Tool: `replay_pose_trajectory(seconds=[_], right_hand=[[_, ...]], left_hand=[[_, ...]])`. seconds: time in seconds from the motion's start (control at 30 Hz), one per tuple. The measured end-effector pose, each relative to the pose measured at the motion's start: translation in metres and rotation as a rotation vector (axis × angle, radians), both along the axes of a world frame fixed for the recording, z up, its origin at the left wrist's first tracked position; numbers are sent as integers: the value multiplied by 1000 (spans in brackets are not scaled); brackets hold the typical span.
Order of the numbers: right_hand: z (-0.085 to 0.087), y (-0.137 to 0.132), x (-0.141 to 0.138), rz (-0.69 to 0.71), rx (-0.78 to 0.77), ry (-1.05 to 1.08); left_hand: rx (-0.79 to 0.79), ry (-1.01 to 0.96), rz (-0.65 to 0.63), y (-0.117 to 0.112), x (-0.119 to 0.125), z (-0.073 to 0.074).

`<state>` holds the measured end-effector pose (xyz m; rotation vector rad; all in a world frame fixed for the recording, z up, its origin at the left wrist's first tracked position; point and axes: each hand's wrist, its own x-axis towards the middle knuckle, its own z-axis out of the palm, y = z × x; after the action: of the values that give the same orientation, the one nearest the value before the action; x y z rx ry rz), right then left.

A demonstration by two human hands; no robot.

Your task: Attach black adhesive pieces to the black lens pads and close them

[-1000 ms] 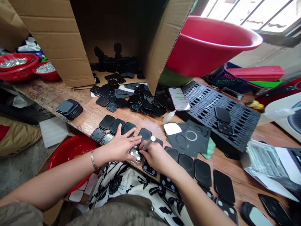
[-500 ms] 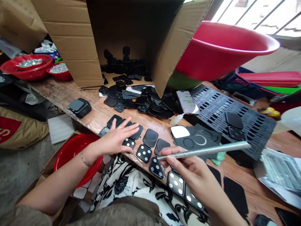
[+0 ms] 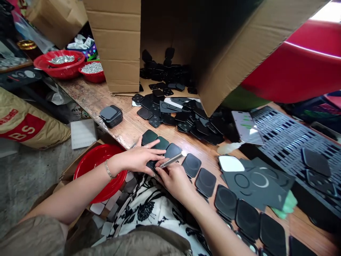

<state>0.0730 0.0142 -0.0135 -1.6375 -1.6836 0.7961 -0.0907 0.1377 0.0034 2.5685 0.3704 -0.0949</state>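
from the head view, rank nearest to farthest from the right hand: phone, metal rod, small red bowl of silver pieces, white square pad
1. Metal rod: held in the right hand.
2. White square pad: right of the hand.
3. Phone: right, farther back than the pad.
4. Small red bowl of silver pieces: far back left, beside the cardboard box.

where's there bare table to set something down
Bare wooden table lies between the small red bowl of silver pieces and the stacked black square plates. Crowded: around the left hand and right hand, and the jumbled black plates.
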Motion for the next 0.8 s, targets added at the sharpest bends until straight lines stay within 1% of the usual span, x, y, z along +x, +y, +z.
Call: replay_pose_trajectory(seconds=[0.07,0.17,0.23,0.37,0.47,0.7,0.8], right_hand=[[-7,-1,-4,5,25,-35],[-11,-3,-8,24,59,-76],[-9,-4,-9,71,45,-78],[1,-5,-5,175,-75,41],[5,-5,0,185,-103,98],[7,-3,6,185,-133,86],[10,-4,13,211,-189,134]], left_hand=[[9,-19,-35,1,1,-4],[39,-45,-30,1,1,-7],[62,-47,-22,1,1,-8],[94,-25,-32,0,3,-8],[92,-18,-49,-1,4,-11],[130,-30,-51,-5,4,-15],[161,-30,-51,-8,4,-15]])
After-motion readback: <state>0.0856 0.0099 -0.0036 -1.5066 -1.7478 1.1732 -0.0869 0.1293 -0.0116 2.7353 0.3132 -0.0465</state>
